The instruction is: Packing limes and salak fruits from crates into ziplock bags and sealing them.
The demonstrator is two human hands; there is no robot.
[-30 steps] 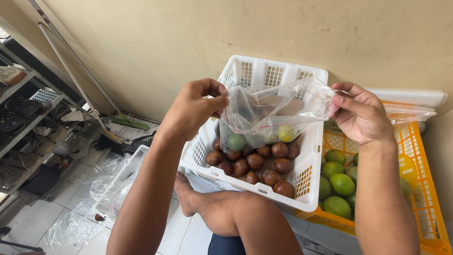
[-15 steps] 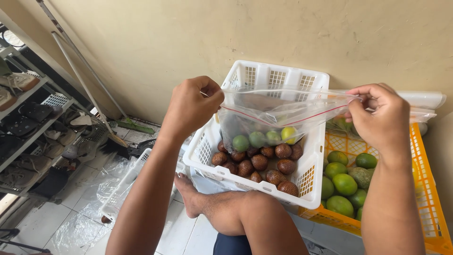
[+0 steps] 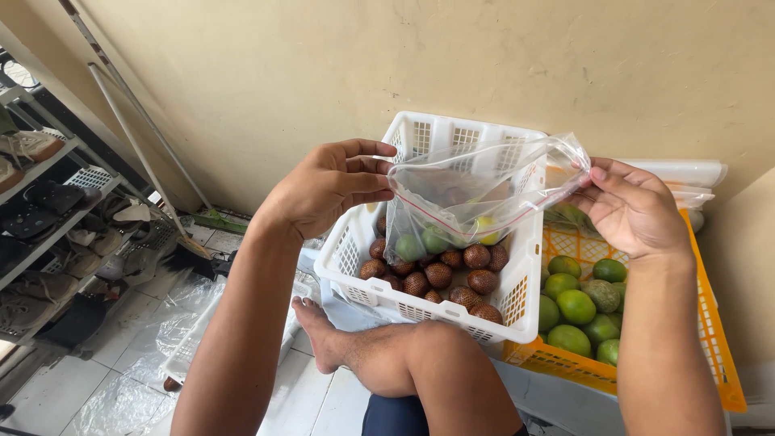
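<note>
A clear zip bag (image 3: pixel 476 190) with a red seal line hangs between my hands above a white plastic basket (image 3: pixel 452 315). Several green and yellow limes (image 3: pixel 436 239) lie in the bag's bottom. My left hand (image 3: pixel 327 187) pinches the bag's left top corner. My right hand (image 3: pixel 634 208) pinches the right top corner with thumb and fingers. The bag's mouth sags loosely between them. Brown scaly fruits (image 3: pixel 440 278) fill the basket floor under the bag.
An orange crate (image 3: pixel 714 339) with green citrus (image 3: pixel 577 307) stands to the right. More clear bags (image 3: pixel 686 182) rest on its far edge. My bent leg and foot (image 3: pixel 355 347) lie before the basket. Shoe shelves (image 3: pixel 48 218), poles and plastic sheeting (image 3: pixel 153 339) sit at left.
The bag was pulled taut between my hands half a second ago. It now hangs slack, with my hands lower, closer together and their fingers more spread.
</note>
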